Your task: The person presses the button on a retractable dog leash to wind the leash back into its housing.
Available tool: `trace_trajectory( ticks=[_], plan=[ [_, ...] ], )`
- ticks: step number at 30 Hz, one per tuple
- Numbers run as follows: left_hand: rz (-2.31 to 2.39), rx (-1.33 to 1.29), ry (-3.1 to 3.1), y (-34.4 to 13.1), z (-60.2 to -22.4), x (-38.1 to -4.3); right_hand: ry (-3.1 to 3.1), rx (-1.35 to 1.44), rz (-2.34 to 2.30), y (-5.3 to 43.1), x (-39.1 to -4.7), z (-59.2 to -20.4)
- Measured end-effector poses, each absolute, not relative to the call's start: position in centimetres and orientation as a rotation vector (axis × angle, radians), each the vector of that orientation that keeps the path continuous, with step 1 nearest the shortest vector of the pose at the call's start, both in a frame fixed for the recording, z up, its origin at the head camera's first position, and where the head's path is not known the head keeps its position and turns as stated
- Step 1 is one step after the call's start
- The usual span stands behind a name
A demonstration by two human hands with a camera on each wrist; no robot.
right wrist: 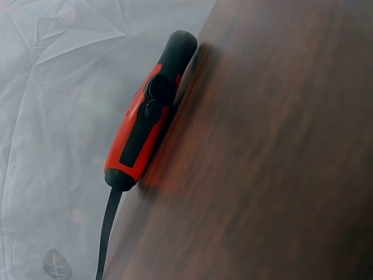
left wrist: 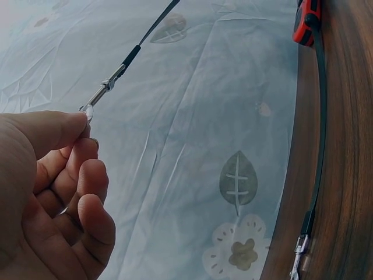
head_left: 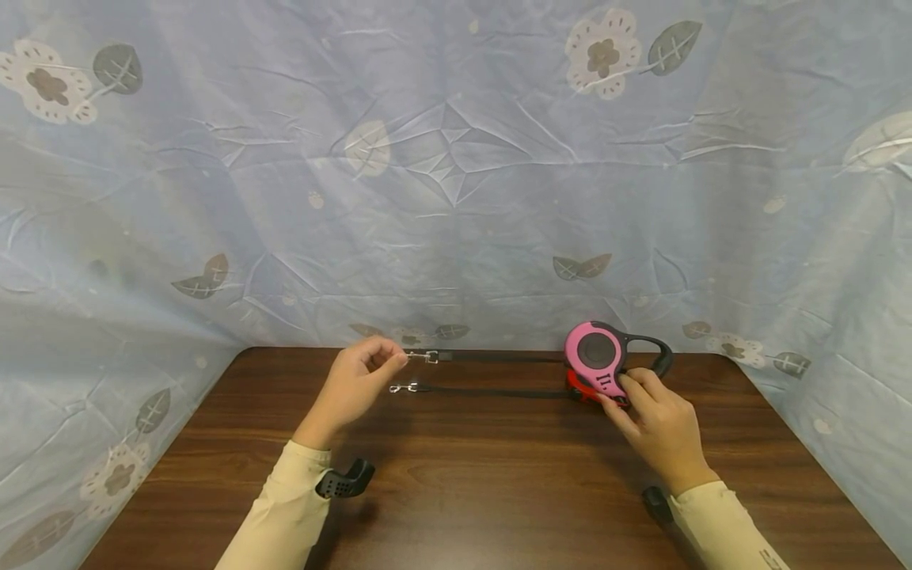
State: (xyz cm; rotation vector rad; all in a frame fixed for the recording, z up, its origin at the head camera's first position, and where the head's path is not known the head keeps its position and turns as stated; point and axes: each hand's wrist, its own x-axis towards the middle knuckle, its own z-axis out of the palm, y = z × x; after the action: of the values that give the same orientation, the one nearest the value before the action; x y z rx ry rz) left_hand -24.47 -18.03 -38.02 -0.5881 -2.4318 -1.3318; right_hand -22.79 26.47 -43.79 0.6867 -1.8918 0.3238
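Note:
My right hand grips a pink retractable dog leash by its lower side, with its black loop handle pointing right. Partly hidden beneath it, a red retractable dog leash lies on the table; the right wrist view shows this red leash with its black buttons, but not my hand. Between thumb and index finger my left hand pinches the silver clip of the pink leash. Its black strap runs straight across to the casing. In front of it lies the red leash's strap, ending in another silver clip.
The dark wooden table ends at the back against a pale blue floral curtain, which also hangs at both sides. A black wrist mount sits on the left sleeve and another on the right one.

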Motion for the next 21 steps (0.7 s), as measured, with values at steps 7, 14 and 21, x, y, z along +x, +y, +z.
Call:
trace_trajectory(
  ticks=[7,14,21],
  plan=[
    [-1.329,-0.586,-2.436,-17.89,-37.98,-24.38,-1.896,0.689,0.321,26.47,-22.81,-43.85],
    [-1.33,-0.588,-2.435,-17.76,-38.0,-24.41,-1.899,0.686,0.324,26.44,-22.67,-43.8],
    [-1.34,-0.568,-2.484,-17.54,-37.94,-24.2,-1.906,0.697,0.327,26.32,-22.62,-43.85]
  ],
)
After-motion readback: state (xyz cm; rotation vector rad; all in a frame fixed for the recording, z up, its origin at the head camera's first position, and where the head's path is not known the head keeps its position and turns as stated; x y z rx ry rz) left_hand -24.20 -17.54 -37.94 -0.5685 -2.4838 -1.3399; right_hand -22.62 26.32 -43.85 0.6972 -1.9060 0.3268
